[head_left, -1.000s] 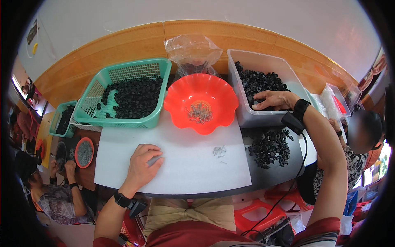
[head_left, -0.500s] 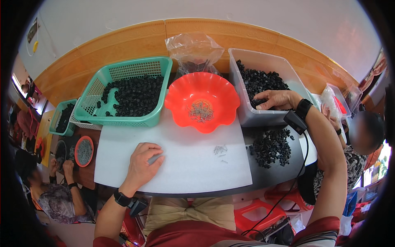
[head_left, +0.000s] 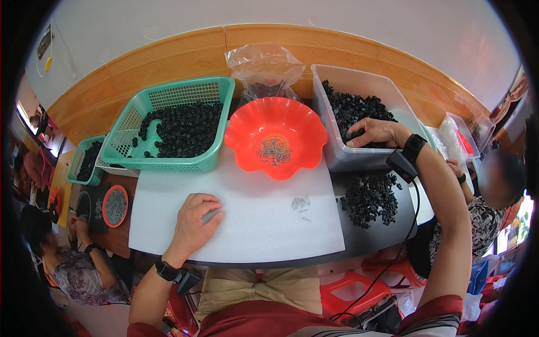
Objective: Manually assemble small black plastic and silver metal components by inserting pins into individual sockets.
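Observation:
In the clear plastic bin [head_left: 359, 160] at the right, my right hand [head_left: 377, 132] reaches over the near wall. Its fingers close around some of the small black plastic pieces [head_left: 359, 106] heaped inside; dark bits show between thumb and fingertips. My left hand [head_left: 196, 222] rests on the white sheet [head_left: 264, 224], loosely curved with the thumb apart from the fingers; its palm is partly hidden. A few small metal screws or pins [head_left: 300, 203] lie on the sheet between my hands. More of them sit in the red scalloped bowl [head_left: 241, 135] at the centre.
A green basket [head_left: 185, 163] of black pieces stands left, and a loose pile of black pieces [head_left: 370, 202] lies below the bin. A clear bag [head_left: 264, 62] stands behind the bowl. A cable [head_left: 412, 219] hangs from my right wrist. Co-workers [head_left: 84, 275] sit at both sides.
My right hand has shifted slightly within the bin, its fingers closing further over the black pieces. My left hand stays put. The co-worker at the left has moved their hands.

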The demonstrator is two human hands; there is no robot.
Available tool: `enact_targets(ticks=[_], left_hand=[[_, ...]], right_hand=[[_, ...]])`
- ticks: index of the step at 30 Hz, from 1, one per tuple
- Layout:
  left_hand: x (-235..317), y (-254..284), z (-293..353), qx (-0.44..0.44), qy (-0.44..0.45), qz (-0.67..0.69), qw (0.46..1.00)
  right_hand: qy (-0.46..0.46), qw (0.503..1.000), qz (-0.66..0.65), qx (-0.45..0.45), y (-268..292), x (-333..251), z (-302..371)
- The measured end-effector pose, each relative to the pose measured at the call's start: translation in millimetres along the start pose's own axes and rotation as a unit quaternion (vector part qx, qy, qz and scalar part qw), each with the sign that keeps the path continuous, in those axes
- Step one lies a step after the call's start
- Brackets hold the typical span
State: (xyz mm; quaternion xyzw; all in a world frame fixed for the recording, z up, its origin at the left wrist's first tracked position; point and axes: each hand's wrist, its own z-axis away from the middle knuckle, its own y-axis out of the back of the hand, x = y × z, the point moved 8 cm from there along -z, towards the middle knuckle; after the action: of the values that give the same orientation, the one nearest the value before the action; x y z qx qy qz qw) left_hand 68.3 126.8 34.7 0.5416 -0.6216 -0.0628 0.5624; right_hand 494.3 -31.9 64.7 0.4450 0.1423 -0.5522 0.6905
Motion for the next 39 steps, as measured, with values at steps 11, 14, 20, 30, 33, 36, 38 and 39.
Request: enact_targets(ticks=[11, 14, 20, 30, 33, 36, 38, 39], left_hand=[[0, 0, 1, 0.007, -0.011, -0.012, 1.0], [-1, 0, 1, 0.011, -0.015, -0.006, 1.0], [0, 0, 1, 0.011, -0.019, -0.004, 1.0], [1, 1, 5, 0.015, -0.041, -0.01, 0.999], [1, 2, 5, 0.018, -0.044, -0.013, 0.999], [1, 0, 5, 0.019, -0.054, -0.014, 0.998], [2, 1, 6, 0.023, -0.054, -0.012, 0.998], [2, 2, 6, 0.025, -0.052, -0.019, 0.998]], right_hand=[[0.032, 0.988, 0.075, 0.133, 17, -16, 14], [0.053, 0.985, 0.04, 0.159, 19, -23, 22], [0.08, 0.977, 0.04, 0.194, 32, -26, 29], [0.129, 0.96, -0.03, 0.246, 36, -80, 68], [0.176, 0.961, -0.052, 0.209, 11, -115, 82], [0.197, 0.962, -0.054, 0.183, -19, -139, 86], [0.205, 0.967, -0.064, 0.138, -46, -155, 86], [0.204, 0.968, -0.063, 0.134, -63, -163, 84]])
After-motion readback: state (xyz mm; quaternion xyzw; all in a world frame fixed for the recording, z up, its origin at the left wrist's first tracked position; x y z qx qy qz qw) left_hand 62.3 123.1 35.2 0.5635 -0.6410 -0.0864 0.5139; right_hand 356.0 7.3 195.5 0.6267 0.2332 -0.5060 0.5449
